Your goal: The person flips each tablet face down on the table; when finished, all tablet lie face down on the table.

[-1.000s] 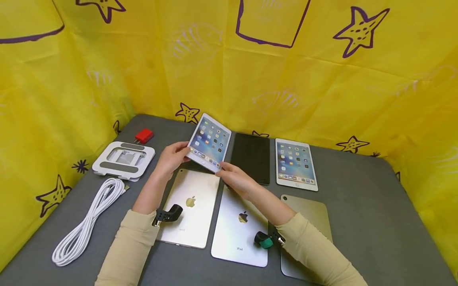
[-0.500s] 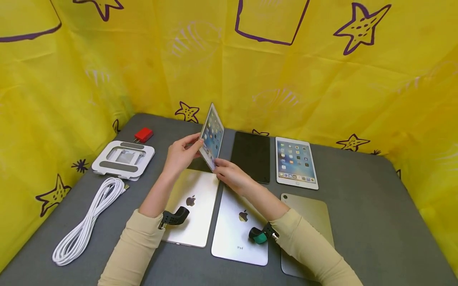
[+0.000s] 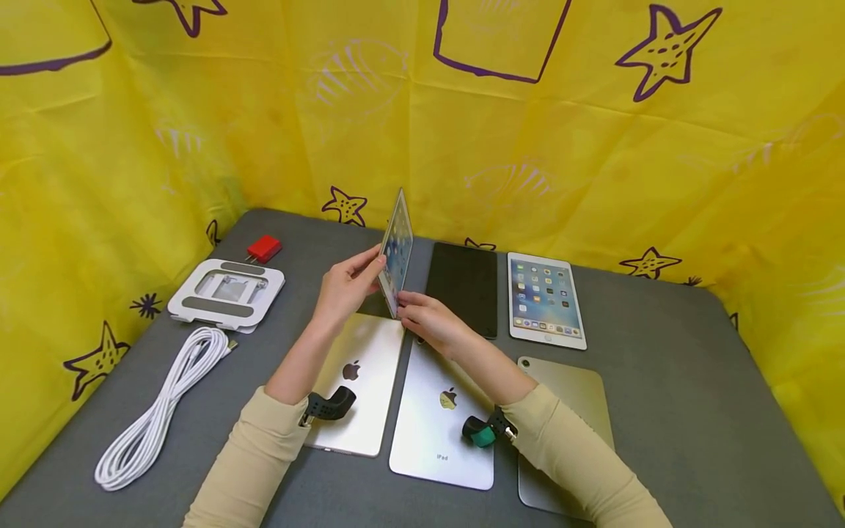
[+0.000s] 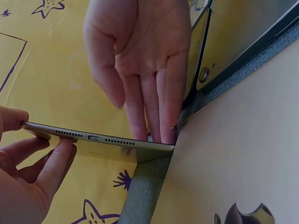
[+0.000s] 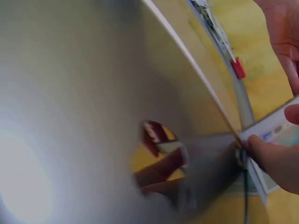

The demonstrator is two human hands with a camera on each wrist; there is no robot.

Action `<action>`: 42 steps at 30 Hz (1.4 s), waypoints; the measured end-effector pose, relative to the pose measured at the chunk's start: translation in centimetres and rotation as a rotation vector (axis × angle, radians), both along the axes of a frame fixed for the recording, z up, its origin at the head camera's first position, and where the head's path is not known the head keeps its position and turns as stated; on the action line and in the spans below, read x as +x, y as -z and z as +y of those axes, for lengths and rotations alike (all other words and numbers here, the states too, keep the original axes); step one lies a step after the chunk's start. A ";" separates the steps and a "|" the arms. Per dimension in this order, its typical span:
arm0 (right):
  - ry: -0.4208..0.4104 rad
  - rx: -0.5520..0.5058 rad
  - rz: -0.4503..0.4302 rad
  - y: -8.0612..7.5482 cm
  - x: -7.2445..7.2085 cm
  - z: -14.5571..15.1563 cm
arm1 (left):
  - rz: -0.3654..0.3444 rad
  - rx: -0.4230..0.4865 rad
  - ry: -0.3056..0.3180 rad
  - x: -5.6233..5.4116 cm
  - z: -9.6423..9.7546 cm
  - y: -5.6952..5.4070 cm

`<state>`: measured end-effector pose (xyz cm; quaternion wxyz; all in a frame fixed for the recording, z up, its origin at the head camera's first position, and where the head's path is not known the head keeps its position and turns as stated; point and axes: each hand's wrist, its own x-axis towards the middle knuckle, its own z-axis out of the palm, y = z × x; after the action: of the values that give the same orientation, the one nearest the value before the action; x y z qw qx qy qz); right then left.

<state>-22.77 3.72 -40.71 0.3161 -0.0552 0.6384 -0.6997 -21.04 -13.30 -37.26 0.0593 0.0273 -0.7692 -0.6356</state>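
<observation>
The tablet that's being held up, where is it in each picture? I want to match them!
Head view: the tablet is near the middle, tilted steeply up.
Left wrist view: the tablet stretches from the left side toward the middle, seen nearly edge-on.
Right wrist view: the tablet is at the right edge, partly covered and cut off.
Shared landmark: the yellow cloth shows in all three.

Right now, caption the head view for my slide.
The left hand grips a steeply tilted tablet, the right hand touches its lower corner, and other tablets lie nearby.
</observation>
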 end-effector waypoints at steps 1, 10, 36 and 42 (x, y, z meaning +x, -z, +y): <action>0.008 0.007 0.008 -0.2 -0.1 0.0 | 0.001 0.005 -0.004 0.0 0.1 0.0; 0.191 0.020 0.201 -3.6 -2.2 -0.3 | 0.024 0.023 0.011 0.0 0.8 0.0; 0.227 0.046 0.314 -5.6 -4.3 0.3 | -0.167 0.050 0.144 -0.5 1.4 1.3; 0.279 0.000 0.238 -5.3 -4.3 1.6 | -0.298 -0.003 0.250 -1.0 0.8 2.0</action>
<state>-27.06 5.33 -35.41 0.1382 -0.0483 0.6726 -0.7254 -22.02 -12.50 -39.26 -0.1345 0.0250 -0.7680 -0.6257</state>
